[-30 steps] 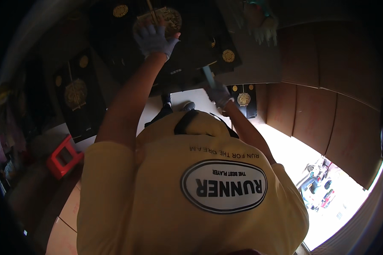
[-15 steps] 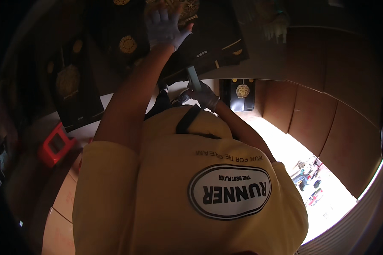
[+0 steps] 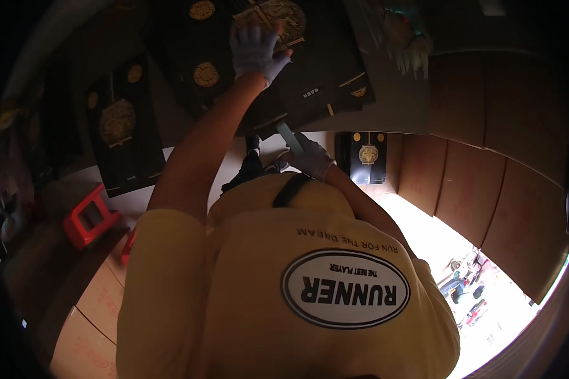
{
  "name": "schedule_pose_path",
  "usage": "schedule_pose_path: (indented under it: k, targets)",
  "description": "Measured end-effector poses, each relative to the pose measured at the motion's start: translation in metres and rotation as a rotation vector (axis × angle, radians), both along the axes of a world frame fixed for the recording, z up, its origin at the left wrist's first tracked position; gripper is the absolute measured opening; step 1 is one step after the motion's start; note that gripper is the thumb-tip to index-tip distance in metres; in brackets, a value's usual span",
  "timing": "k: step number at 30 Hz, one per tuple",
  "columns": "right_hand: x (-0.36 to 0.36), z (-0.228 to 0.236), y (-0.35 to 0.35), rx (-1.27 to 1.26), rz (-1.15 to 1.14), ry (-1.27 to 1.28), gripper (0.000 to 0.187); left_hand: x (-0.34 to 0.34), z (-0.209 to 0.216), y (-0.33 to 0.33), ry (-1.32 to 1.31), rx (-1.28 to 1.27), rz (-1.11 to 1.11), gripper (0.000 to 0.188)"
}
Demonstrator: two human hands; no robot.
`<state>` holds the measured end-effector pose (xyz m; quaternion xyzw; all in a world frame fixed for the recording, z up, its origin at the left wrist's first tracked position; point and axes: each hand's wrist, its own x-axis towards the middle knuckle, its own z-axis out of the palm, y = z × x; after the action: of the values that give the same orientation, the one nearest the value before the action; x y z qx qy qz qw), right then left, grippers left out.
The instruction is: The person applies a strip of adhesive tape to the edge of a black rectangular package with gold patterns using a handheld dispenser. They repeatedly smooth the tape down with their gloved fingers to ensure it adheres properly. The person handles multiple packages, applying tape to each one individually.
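Observation:
My left hand, in a light glove, lies with spread fingers on a black printed sheet bearing gold round emblems. It rests beside the large gold medallion. Closer to my body, my right hand, also gloved, is closed around a flat pale grey-blue strip. The strip's upper end reaches the sheet's near edge; whether they touch I cannot tell. Another black sheet or panel with gold emblems lies at the left, extending past the table edge.
A red plastic stool stands at lower left. Brown cartons line the right side, and more cartons are at lower left. A black gold-emblem panel stands low beyond my right hand. Another person's gloved hand appears at upper right.
The view has shifted, so most things sit slightly lower and to the right. My left hand stays spread on the sheet; my right hand still holds the strip, now tilted more.

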<state>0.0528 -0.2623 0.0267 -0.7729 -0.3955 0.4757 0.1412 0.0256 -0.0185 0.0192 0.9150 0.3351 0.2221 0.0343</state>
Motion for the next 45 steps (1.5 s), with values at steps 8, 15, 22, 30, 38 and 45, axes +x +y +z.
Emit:
schedule_pose_path:
  k: [8, 15, 22, 30, 38, 45]
  targets:
    - [-0.007, 0.050, -0.003, 0.087, 0.170, -0.108, 0.050, -0.132, 0.001, -0.080, -0.678, -1.243, 0.316, 0.050]
    - [0.005, 0.010, -0.036, -0.057, 0.081, -0.051, 0.069, -0.201, 0.006, -0.051, -0.876, -1.470, 0.443, 0.049]
    - [0.018, -0.034, -0.085, 0.201, -0.218, -0.030, 0.039, -0.471, -0.057, 0.018, -0.654, -1.156, 0.946, 0.050]
    - [0.027, -0.015, -0.106, 0.039, -0.356, -0.038, 0.039, -0.295, 0.031, 0.081, 0.082, 0.012, 0.816, 0.059]
    - [0.030, -0.038, -0.111, 0.173, -0.369, 0.100, 0.035, -0.009, 0.018, 0.082, 0.297, 0.077, 0.015, 0.072]
    - [0.020, -0.075, -0.129, 0.227, -0.757, 0.230, 0.027, 0.002, 0.003, 0.007, 0.547, -0.218, -0.110, 0.084]
